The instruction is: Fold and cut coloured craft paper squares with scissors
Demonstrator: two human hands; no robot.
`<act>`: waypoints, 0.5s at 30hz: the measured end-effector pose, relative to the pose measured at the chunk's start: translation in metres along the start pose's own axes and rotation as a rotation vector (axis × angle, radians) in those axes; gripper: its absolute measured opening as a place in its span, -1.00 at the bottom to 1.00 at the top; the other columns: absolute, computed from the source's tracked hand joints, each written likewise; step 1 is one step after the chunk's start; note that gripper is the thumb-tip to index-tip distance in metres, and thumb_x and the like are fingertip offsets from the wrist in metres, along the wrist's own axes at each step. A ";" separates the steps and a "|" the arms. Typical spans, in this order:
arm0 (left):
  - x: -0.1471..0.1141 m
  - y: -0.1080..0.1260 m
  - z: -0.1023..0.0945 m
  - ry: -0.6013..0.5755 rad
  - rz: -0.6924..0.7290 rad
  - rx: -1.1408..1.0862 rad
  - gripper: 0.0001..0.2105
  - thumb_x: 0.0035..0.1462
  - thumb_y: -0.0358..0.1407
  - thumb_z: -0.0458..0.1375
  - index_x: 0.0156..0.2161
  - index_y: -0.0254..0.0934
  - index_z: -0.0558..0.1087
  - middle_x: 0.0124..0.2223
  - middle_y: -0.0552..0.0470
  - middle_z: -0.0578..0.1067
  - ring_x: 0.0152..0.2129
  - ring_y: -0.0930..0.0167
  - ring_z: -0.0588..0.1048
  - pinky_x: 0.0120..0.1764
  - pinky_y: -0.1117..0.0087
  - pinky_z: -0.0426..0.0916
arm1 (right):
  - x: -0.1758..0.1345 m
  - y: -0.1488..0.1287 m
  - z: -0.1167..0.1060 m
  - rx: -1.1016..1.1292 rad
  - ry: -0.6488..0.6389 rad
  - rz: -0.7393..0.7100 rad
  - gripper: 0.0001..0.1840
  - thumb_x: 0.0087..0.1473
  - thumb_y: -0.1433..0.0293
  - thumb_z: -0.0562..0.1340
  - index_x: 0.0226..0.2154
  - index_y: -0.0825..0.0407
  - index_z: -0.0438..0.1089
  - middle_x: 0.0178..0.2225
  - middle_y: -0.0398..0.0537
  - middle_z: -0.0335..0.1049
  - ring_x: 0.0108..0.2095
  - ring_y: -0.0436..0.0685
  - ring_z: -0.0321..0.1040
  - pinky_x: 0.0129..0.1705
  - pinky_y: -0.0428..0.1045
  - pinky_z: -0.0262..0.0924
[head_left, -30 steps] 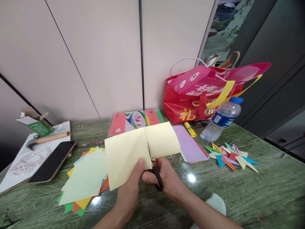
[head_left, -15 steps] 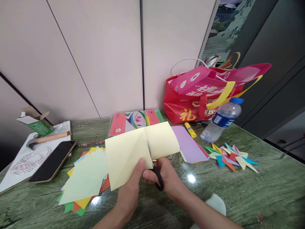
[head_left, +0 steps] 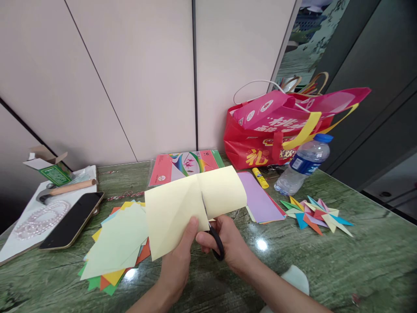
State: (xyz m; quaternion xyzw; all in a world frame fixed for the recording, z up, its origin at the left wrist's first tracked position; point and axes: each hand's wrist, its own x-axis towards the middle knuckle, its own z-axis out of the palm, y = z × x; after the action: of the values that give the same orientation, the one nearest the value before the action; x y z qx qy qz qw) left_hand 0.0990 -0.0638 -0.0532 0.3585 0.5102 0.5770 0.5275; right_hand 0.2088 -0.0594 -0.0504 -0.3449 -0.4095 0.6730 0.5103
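A pale yellow sheet of paper (head_left: 174, 211) is held up above the table, with my left hand (head_left: 179, 256) pinching its lower edge, thumb in front. My right hand (head_left: 228, 243) grips a pair of scissors (head_left: 217, 244) by its black handles. The blades sit in a slit running up the sheet from its lower edge, most of the way to the top. Right of the slit, the paper bends away from the left part. Fingers behind the paper are hidden.
Left lies a fanned stack of coloured paper (head_left: 114, 243), beside a phone (head_left: 72, 221). Behind are a paper packet (head_left: 208, 161) and a red bag (head_left: 247, 143). On the right are purple paper strips (head_left: 262, 200), a glue stick (head_left: 260, 178), a water bottle (head_left: 301, 165) and folded paper pieces (head_left: 316, 213).
Little differs. The right part of the sheet has shifted slightly right and curls a bit more. Both hands stay almost in place.
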 end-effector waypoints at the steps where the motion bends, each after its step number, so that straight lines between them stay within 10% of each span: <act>1: 0.000 0.000 0.000 0.011 -0.004 0.003 -0.53 -0.15 -0.14 0.23 -0.09 -0.30 0.40 -0.12 -0.08 0.49 -0.19 0.26 0.45 -0.12 0.27 0.35 | 0.000 0.001 0.000 0.012 -0.002 0.001 -0.47 -0.45 0.30 0.43 -0.35 0.11 0.31 -0.66 -0.27 0.25 -0.67 -0.09 0.06 -0.63 -0.17 0.03; 15: 0.002 -0.001 0.001 0.089 0.014 0.034 -0.49 -0.16 -0.10 0.24 -0.05 -0.21 0.36 0.03 -0.06 0.39 -0.02 0.25 0.33 0.08 0.21 0.14 | 0.000 0.002 -0.001 -0.023 0.001 0.009 -0.52 -0.43 0.29 0.43 -0.40 0.13 0.33 -0.64 -0.25 0.23 -0.65 -0.11 0.06 -0.61 -0.18 0.03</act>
State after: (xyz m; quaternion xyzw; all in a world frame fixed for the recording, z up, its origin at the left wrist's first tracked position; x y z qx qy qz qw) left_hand 0.0995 -0.0622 -0.0544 0.3448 0.5405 0.5873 0.4940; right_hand 0.2088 -0.0590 -0.0522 -0.3529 -0.4154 0.6705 0.5034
